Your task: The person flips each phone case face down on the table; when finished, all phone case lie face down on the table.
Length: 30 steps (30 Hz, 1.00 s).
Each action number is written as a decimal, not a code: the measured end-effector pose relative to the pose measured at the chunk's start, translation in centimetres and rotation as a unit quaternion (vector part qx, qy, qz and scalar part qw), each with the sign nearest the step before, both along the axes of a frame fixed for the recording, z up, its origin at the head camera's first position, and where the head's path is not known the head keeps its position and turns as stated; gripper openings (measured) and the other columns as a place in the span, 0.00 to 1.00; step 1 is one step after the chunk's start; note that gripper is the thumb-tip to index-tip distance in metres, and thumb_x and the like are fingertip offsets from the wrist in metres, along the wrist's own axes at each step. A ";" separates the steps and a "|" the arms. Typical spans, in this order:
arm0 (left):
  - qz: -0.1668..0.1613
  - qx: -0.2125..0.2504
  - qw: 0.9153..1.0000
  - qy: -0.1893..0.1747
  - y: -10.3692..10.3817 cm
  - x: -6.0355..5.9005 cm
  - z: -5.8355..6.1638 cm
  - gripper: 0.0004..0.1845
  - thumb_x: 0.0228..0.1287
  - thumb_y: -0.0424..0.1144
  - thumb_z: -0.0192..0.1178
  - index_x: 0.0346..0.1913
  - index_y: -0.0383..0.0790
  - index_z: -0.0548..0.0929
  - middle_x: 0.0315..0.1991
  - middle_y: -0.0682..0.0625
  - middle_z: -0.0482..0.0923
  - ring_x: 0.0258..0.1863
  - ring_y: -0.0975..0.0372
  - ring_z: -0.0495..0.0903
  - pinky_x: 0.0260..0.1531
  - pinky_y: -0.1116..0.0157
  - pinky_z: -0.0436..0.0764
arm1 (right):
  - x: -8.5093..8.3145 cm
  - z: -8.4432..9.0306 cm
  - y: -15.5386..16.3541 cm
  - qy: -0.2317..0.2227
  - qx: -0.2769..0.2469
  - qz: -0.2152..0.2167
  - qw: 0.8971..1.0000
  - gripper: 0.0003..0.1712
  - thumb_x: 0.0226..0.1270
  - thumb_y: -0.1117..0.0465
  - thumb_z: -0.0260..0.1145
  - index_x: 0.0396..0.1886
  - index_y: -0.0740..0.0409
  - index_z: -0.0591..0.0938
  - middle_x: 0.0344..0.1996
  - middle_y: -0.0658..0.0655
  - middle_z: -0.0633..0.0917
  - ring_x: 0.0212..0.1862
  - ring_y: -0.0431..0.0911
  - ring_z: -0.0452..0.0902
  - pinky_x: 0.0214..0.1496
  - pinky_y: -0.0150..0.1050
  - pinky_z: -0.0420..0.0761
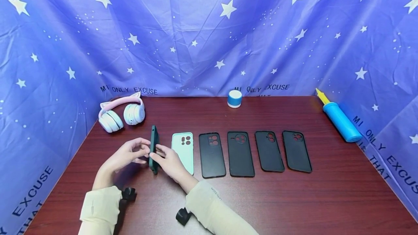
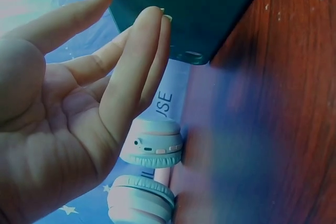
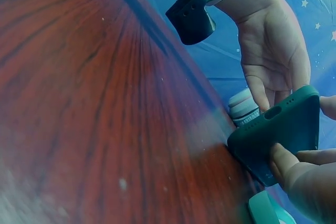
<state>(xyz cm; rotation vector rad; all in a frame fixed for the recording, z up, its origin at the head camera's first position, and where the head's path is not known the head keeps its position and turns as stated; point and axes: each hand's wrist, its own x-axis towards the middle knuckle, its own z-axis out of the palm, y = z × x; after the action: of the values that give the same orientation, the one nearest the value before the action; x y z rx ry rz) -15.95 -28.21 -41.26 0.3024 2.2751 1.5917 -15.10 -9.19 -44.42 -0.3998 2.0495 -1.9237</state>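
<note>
Overhead, both hands hold one dark green phone case (image 1: 154, 149) on edge on the table (image 1: 326, 198) — left hand (image 1: 125, 154) open-fingered, right hand (image 1: 169, 162) pinching; beside it lie one mint case (image 1: 183, 151) and four black cases (image 1: 212, 154). Left wrist: straight fingers (image 2: 142, 61) touch it. Right wrist: fingertips (image 3: 286, 163) grip its edge.

Six phone cases, one pair of headphones, one small speaker, one air pump, two hands.

On the bench (image 1: 326, 198) there are six phone cases in all: one dark green case (image 1: 154, 149) standing on its edge between the left hand (image 1: 125, 154) and the right hand (image 1: 169, 162), one mint green case (image 1: 183, 151) lying flat, and four black cases (first (image 1: 212, 155), second (image 1: 240, 153), third (image 1: 269, 151), fourth (image 1: 296, 151)) in a row. At the back stand one pair of pink cat-ear headphones (image 1: 121, 113), one blue-and-white speaker (image 1: 234, 98) and one blue pump (image 1: 339, 120) with a yellow tip.
</note>
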 end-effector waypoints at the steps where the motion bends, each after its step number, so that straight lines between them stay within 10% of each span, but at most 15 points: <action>1: -0.001 -0.001 1.000 -0.002 0.1 0.0 0.0 0.22 0.70 0.33 0.55 0.58 0.19 0.66 0.37 0.49 0.78 0.37 0.67 0.80 0.38 0.61 0.88 | 0.0 0.0 0.0 -0.004 -0.007 -0.001 1.000 0.31 0.71 0.56 0.60 0.67 0.71 0.69 0.59 0.67 0.79 0.63 0.52 0.76 0.63 0.39 0.78; 9: 0.010 -0.038 0.999 -0.015 0.2 -0.1 -0.1 0.22 0.70 0.34 0.55 0.58 0.19 0.67 0.37 0.47 0.78 0.36 0.67 0.81 0.37 0.63 0.87 | 0.0 0.0 -0.3 -0.045 -0.076 0.004 0.996 0.29 0.70 0.64 0.59 0.66 0.75 0.66 0.57 0.70 0.80 0.60 0.54 0.78 0.57 0.37 0.82; 16: 0.091 -0.079 0.992 -0.041 0.2 0.2 -0.2 0.25 0.70 0.37 0.56 0.58 0.18 0.67 0.39 0.42 0.80 0.36 0.65 0.80 0.37 0.61 0.88 | 0.1 -0.2 -0.2 -0.074 -0.088 0.012 0.993 0.30 0.70 0.69 0.56 0.69 0.75 0.63 0.59 0.71 0.78 0.58 0.56 0.79 0.53 0.40 0.84; 30: 0.112 -0.127 0.983 -0.066 0.0 0.2 -0.3 0.27 0.71 0.40 0.54 0.59 0.17 0.66 0.45 0.35 0.78 0.36 0.63 0.80 0.39 0.57 0.88 | 0.0 -0.3 0.3 -0.022 0.089 -0.009 0.996 0.35 0.65 0.67 0.63 0.70 0.70 0.64 0.57 0.64 0.81 0.55 0.51 0.82 0.52 0.38 0.85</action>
<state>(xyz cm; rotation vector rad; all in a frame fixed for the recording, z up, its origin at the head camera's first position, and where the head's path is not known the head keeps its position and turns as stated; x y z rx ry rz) -15.79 -28.24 -41.55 -0.1262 2.4406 1.3499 -15.11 -8.90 -44.71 -0.2960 2.1803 -1.7240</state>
